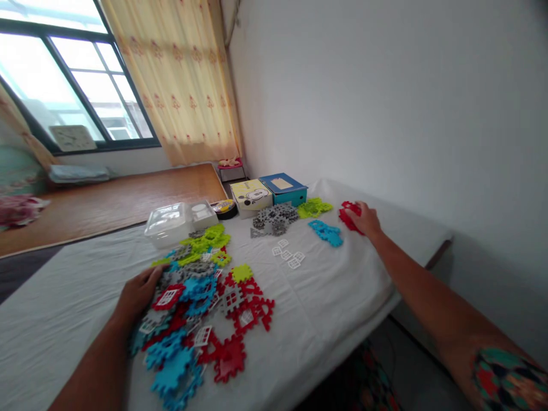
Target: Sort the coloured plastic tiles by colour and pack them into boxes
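My right hand (369, 220) is at the far right of the sheet-covered surface, its fingers closed on red interlocking plastic building pieces (347, 212). My left hand (139, 292) lies against the left side of a big mixed pile, fingers stretched out; some of their tips are hidden among the pieces. The pile holds blue pieces (173, 365), red pieces (230, 359), grey pieces (199, 269) and lime-green pieces (209, 240), with white window pieces (202, 337) among them. Nearest to my right hand is a small group of blue pieces (327, 233).
Separate groups of grey pieces (276, 217), green pieces (314, 208) and white windows (286, 255) lie farther back. Behind them stand a yellow box (252, 197), a blue box (289, 194), a black round container (225, 210) and a clear plastic box (169, 222). A wall rises along the right.
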Tool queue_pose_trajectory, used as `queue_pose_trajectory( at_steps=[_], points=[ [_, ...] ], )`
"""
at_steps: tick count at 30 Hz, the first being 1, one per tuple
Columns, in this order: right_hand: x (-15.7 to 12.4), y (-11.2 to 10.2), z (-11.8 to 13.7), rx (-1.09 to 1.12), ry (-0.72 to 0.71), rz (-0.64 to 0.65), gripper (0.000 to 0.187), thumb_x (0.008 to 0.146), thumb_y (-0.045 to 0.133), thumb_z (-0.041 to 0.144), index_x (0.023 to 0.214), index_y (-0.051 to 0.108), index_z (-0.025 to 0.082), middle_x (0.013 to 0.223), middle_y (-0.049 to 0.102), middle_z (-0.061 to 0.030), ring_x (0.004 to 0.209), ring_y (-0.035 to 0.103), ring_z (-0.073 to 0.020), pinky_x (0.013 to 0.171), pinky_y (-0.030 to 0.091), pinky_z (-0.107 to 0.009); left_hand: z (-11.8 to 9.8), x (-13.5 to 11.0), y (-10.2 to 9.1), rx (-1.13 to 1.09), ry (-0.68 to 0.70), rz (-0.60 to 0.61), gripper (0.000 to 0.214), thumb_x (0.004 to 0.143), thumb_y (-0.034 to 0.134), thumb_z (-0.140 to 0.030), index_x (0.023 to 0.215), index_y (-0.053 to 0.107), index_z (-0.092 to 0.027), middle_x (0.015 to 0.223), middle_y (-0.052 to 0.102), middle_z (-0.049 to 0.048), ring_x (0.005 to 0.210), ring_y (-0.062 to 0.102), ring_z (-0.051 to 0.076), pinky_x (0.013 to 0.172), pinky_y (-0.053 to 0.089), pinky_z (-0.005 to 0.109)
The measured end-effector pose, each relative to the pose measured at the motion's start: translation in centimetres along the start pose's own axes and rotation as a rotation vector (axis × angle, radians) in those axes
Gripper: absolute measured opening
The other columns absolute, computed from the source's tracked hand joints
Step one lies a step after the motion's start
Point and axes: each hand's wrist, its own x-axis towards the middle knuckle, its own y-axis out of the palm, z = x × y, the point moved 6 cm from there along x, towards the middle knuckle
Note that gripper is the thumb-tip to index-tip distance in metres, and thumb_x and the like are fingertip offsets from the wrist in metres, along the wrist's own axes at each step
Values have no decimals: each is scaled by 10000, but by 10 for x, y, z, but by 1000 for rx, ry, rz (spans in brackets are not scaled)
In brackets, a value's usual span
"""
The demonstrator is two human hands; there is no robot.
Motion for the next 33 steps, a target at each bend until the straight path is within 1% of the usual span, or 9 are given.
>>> queue_pose_trajectory(
  at_steps=[3,5,7,10,14,16,19,29,33],
  points=[
    [32,-18,-41,-177,199,-40,588,851,561,504,1266,535,88,1155,582,-265,1025,578,-345,814,476,-477,-2,0,-2,-10,-10,-23,481,821,428,-507,1062,730,-221,1117,716,21,1074,637,277,968,470,405],
    [35,-15,-28,-239,59,-64,583,858,552,496,1272,533,87,1234,553,-272,1164,496,-385,900,424,-543,-4,-2,-3,-15,-13,-32,466,818,435,-499,1044,735,-224,1106,720,18,1070,640,275,967,472,402],
    [18,3,13,-190,-220,-49,491,885,531,414,1272,536,112,1296,543,-228,1249,437,-353,995,365,-539,-7,-3,-3,-13,-17,-27,462,815,442,-488,1049,735,-218,1119,715,21,1079,636,270,975,467,391],
    [-49,52,92,46,-612,239,394,908,510,335,1251,556,147,1266,591,-155,1168,527,-254,1010,397,-427,-8,-5,-2,-28,-28,-18,486,812,438,-492,1075,729,-204,1138,708,38,1078,636,260,968,469,357],
    [-175,100,184,290,-1015,719,434,877,594,376,1264,554,184,1223,616,-115,1025,597,-202,936,459,-372,-10,-7,-2,-68,-34,-37,472,799,450,-497,1045,740,-218,1119,716,34,1080,633,248,960,467,325],
    [-223,109,213,335,-1171,812,510,833,659,416,1277,553,189,1230,613,-120,1102,559,-219,978,429,-379,-12,-9,-3,-80,-34,-41,460,797,454,-489,1027,744,-217,1101,723,32,1077,633,244,953,468,320],
    [-257,120,236,289,-1257,864,629,758,729,463,1291,549,183,1208,627,-130,1139,529,-256,974,423,-403,-17,-12,-3,-95,-33,-36,470,801,443,-480,1025,741,-194,1088,726,42,1064,635,236,937,471,314],
    [-244,110,236,466,-1174,914,505,741,747,322,1210,603,203,1185,641,-95,1099,570,-213,969,425,-356,-14,-11,-2,-112,-40,-33,479,797,447,-490,1042,737,-198,1094,725,35,1057,634,238,937,466,312],
    [-188,118,217,375,-1069,796,484,720,745,244,1179,605,187,1160,652,-93,1066,592,-213,946,441,-365,-16,-11,-3,-99,-25,-33,501,795,434,-508,1045,734,-194,1084,728,44,1063,632,239,918,475,310]
  ],
)
